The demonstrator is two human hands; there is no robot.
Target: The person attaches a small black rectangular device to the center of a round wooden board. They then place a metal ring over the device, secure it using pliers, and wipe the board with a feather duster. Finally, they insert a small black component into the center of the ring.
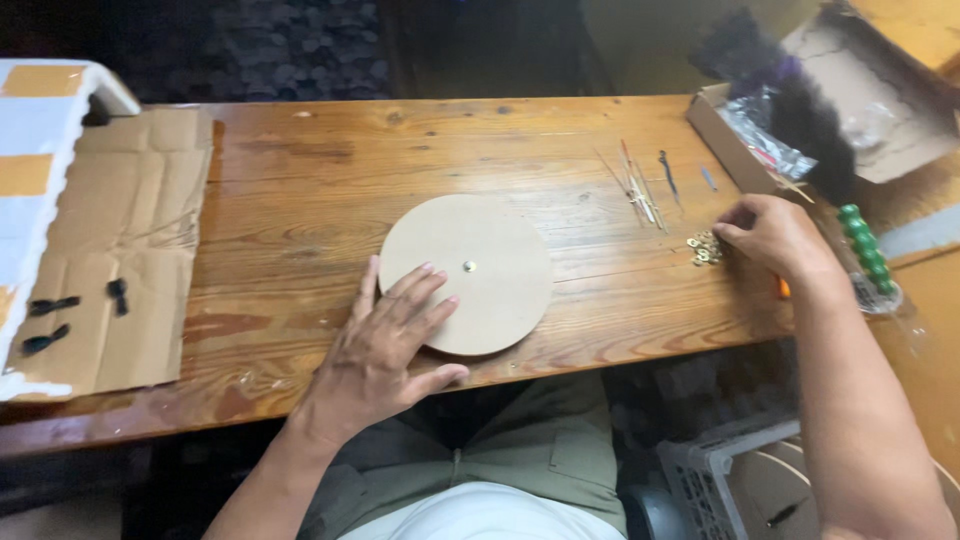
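Stretching across nearly the whole view, the wooden table [300,190] has its near edge running just above the person's lap and its far edge against a dark floor. Bare planks lie open in the middle and along the far side; both ends are crowded. On the left end a flattened sheet of cardboard [120,250] lies over the table's corner, carrying a few small black pieces [50,305]. At the right end an open cardboard box [850,90] sits partly off the far corner, stuffed with dark fluffy material and plastic wrap.

Near the middle of the table lies a round fibreboard disc [480,260], flat, with a small brass fitting [469,266] at its centre; its lower rim comes close to the table's near edge. The left hand [385,350] rests flat with fingers spread, fingertips on the disc's lower-left part, gripping nothing.

Right of the disc, well apart from it, a bundle of thin sticks and pins [640,190] lies loose. The right hand [775,235] has its fingertips drawn together at a little heap of brass rings [705,248]; I cannot tell whether one is pinched.
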